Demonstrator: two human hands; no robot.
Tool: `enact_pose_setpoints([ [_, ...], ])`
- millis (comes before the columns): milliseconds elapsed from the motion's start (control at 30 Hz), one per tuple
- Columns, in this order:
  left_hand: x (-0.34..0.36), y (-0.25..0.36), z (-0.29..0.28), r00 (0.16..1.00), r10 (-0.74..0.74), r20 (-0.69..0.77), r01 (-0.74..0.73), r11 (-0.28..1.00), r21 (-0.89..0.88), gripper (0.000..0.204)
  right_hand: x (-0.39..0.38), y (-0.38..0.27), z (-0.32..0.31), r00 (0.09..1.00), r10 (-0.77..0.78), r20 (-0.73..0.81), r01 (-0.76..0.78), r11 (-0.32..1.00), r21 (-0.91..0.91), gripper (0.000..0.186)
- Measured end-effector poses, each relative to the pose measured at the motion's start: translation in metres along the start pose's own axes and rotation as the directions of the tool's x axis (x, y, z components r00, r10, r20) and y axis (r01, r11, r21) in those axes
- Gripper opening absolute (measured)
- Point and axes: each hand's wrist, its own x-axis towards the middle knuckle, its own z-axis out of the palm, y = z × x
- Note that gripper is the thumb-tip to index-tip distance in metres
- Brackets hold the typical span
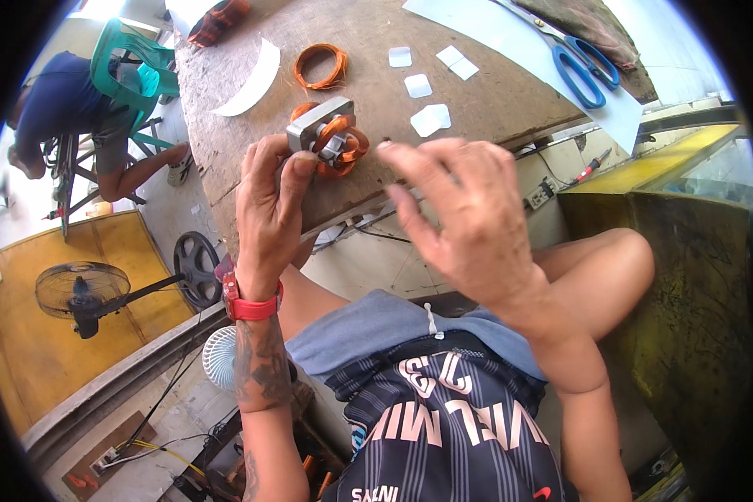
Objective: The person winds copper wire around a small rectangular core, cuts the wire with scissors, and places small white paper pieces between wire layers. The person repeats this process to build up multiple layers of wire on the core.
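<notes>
My left hand (pixel 274 184) is closed on a motor stator (pixel 321 124), a grey metal core with loops of orange copper wire (pixel 349 142) around its middle. It is held tilted above the front edge of the wooden table (pixel 368 84). Just right of the stator is my right hand (pixel 468 201), apart from it, with the thumb and index finger spread and nothing visible between them. A loose copper wire coil (pixel 320 67) lies behind the stator. Small white paper pieces (pixel 418 85) are scattered to its right.
Blue-handled scissors (pixel 581 71) rest on a white sheet (pixel 510 42) at the far right. A curved white strip (pixel 255 84) lies at the table's left. On the floor side stand a black fan (pixel 82 289) and a small fan (pixel 220 358). Another person (pixel 75 109) sits bent over at far left.
</notes>
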Motion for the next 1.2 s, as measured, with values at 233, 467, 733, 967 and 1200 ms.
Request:
enact_pose_setpoints([
  [233, 0.028, 0.036, -0.057, 0.936, 0.065, 0.347, -0.166, 0.948, 0.270, 0.039, 0.010, 0.008, -0.019, 0.998, 0.032, 0.059, -0.033, 0.999, 0.018, 0.032],
  [467, 0.019, 0.045, -0.069, 0.881, 0.180, 0.438, -0.372, 0.836, 0.404, 0.035, 0.010, 0.003, 0.001, 0.997, -0.013, 0.073, 0.004, 0.992, 0.125, 0.045],
  [733, -0.037, 0.058, 0.013, 0.981, 0.044, -0.187, -0.002, 0.975, 0.221, 0.082, 0.002, 0.007, 0.019, 0.999, -0.006, 0.049, -0.001, 0.990, 0.140, 0.072],
  [967, -0.025, 0.038, 0.003, 0.923, -0.312, -0.227, 0.261, 0.938, -0.229, 0.065, 0.025, -0.010, 0.035, 0.998, -0.048, -0.046, 0.056, 0.979, 0.194, 0.098],
  [1200, -0.025, 0.034, -0.007, 0.882, -0.462, -0.093, 0.383, 0.817, -0.431, 0.044, 0.017, -0.009, 0.041, 0.959, -0.108, -0.261, 0.127, 0.990, 0.055, 0.091],
])
